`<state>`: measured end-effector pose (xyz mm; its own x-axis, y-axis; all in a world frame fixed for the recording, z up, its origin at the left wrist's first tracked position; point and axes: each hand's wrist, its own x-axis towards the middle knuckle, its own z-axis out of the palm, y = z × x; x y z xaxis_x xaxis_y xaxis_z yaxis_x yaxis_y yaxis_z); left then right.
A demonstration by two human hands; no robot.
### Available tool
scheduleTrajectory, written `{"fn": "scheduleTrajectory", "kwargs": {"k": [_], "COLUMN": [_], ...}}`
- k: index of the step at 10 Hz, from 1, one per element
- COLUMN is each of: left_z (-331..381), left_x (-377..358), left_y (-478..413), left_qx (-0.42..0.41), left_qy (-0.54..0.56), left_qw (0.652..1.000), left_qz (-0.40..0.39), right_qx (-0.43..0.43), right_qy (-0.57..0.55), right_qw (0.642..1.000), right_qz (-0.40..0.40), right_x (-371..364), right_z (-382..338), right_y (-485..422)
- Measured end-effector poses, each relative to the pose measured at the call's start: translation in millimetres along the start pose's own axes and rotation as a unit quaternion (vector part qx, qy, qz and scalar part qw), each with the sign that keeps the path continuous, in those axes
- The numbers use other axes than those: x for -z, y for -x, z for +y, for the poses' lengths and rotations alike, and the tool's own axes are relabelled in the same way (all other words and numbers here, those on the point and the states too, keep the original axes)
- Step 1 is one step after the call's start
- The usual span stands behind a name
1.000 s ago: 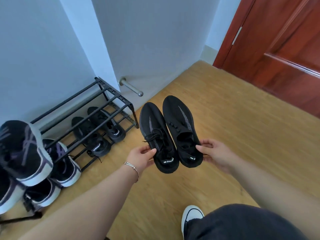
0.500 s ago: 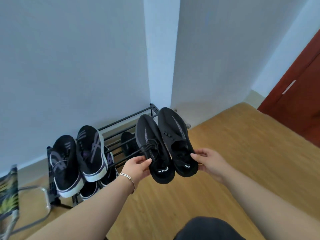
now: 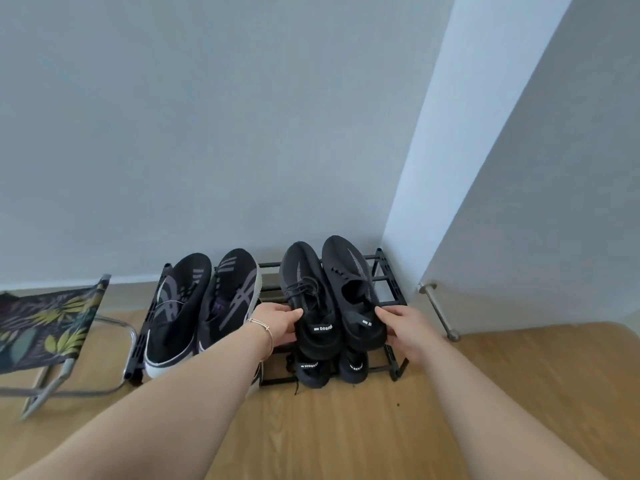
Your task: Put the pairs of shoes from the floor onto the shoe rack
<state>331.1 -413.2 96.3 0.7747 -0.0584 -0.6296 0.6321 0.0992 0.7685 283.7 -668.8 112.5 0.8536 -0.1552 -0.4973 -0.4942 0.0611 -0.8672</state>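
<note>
Black shoes (image 3: 332, 292) lengthwise, toes toward wall, heels gripped by left hand (image 3: 280, 322), right hand (image 3: 403, 325)

black shoes (image 3: 313, 299): 4; purple-striped shoes (image 3: 180, 306): 2; rack (image 3: 391, 289): 1; stool (image 3: 48, 320): 1; hands (image 3: 280, 322): 2

Reading "DESIGN", last letters partly hidden, in white on the heel tab of the held left shoe (image 3: 320, 329), lower centre; showing similar, blurred lettering on the lower-shelf shoe (image 3: 311, 367) beneath.
</note>
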Motion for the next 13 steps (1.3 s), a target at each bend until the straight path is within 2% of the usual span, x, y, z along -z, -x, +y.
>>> {"fn": "scheduleTrajectory", "kwargs": {"k": [2, 4, 7, 8, 9, 10, 11, 12, 13], "left_z": [2.5, 1.7, 0.4, -1.8, -1.9, -0.3, 6.2, 17.4, 34.9], "left_x": [10.3, 3.3, 0.9, -0.7, 2.1, 6.3, 6.8, 9.3, 15.6], "left_y": [-7.6, -15.3, -22.6, -24.2, -28.6, -27.6, -18.3, -7.4, 3.9], "left_qx": [0.005, 0.004, -0.003, -0.010, -0.026, -0.045, -0.070, -0.098, -0.133], "left_qy": [-0.023, -0.040, -0.075, -0.087, -0.145, -0.213, -0.292, -0.361, -0.412], "left_qw": [0.999, 0.999, 0.997, 0.996, 0.988, 0.975, 0.953, 0.926, 0.898], "left_qz": [0.043, 0.027, 0.009, 0.022, 0.037, 0.053, 0.043, 0.046, 0.079], "right_qx": [-0.014, -0.010, 0.003, -0.012, -0.008, 0.022, 0.047, 0.060, 0.103], "right_qy": [0.010, 0.020, 0.179, 0.195, 0.223, 0.341, 0.386, 0.376, 0.390], "right_qw": [1.000, 1.000, 0.984, 0.980, 0.973, 0.937, 0.916, 0.916, 0.902], "right_qz": [-0.020, -0.015, 0.023, 0.040, 0.053, 0.069, 0.103, 0.125, 0.152], "right_x": [-12.3, -7.3, -3.9, -3.7, -7.9, -14.2, -21.1, -28.3, -33.2], "right_z": [9.5, 21.5, 24.5, 26.7, 21.6, 15.7, 12.2, 5.2, -11.3], "right_y": [-28.2, -44.5, -58.9, -64.4, -58.6, -48.0, -36.5, -28.2, -18.3]}}
